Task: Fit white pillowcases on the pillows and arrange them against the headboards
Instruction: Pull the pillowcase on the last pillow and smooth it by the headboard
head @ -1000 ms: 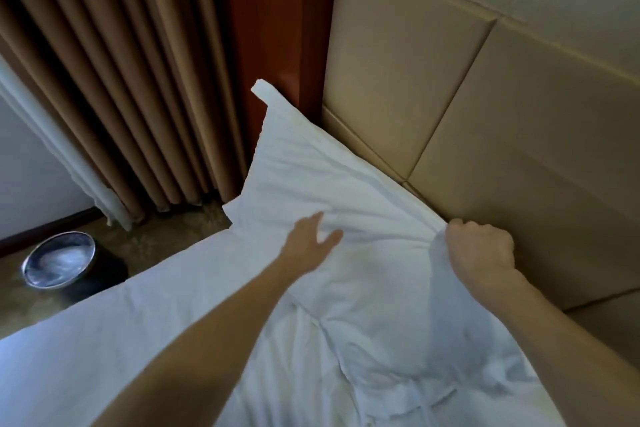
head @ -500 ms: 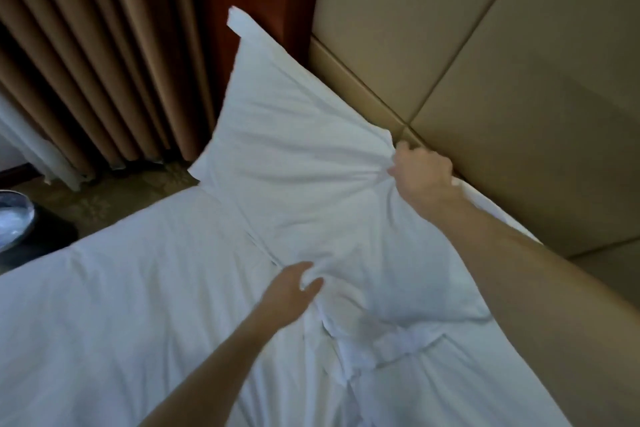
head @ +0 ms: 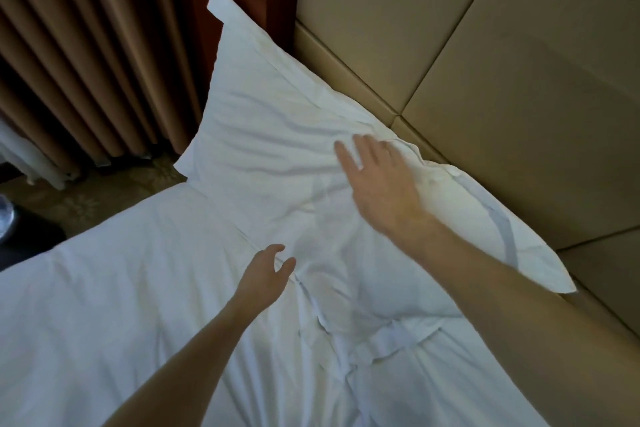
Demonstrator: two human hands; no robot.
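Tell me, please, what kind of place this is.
Probably a hotel bedroom: a white pillow lies by a padded beige headboard, white bedding covers the bed, and heavy pleated brown curtains hang beside it.

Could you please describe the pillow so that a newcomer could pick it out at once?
Find the padded tan headboard. Leaning against its lower edge, near the brown curtain, is the pillow. Unlike the flat white duvet beside it, it is plump and raised, with a pointed corner sticking up, and the right hand is spread over it.
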